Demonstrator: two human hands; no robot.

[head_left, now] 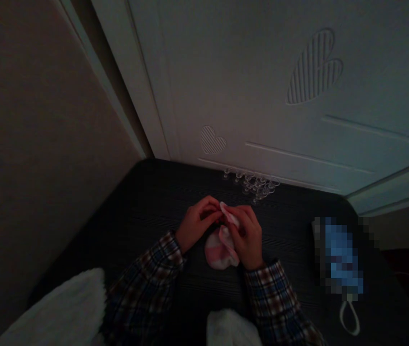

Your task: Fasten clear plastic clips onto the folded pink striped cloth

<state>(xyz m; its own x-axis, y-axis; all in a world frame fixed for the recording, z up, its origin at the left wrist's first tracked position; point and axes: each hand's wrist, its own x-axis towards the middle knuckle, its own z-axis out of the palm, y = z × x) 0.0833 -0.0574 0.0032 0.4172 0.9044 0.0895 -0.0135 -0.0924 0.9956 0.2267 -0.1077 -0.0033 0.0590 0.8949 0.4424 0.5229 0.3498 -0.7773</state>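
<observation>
Both hands meet over the dark table around a small, soft pink and white cloth piece, which may be a sock. My left hand has its fingers curled in at the cloth's upper edge, thumb and fingertips close together. On the other side, my right hand pinches a folded strip of the same cloth between thumb and fingers. Its lower part hangs between the hands, rounded and creased. The fingertips are partly hidden in the dim light.
Several small clear pieces with rings lie at the back of the dark table, against a white panel with raised hearts. A blurred-out blue item with a white loop lies at right. White fluffy fabric is at lower left.
</observation>
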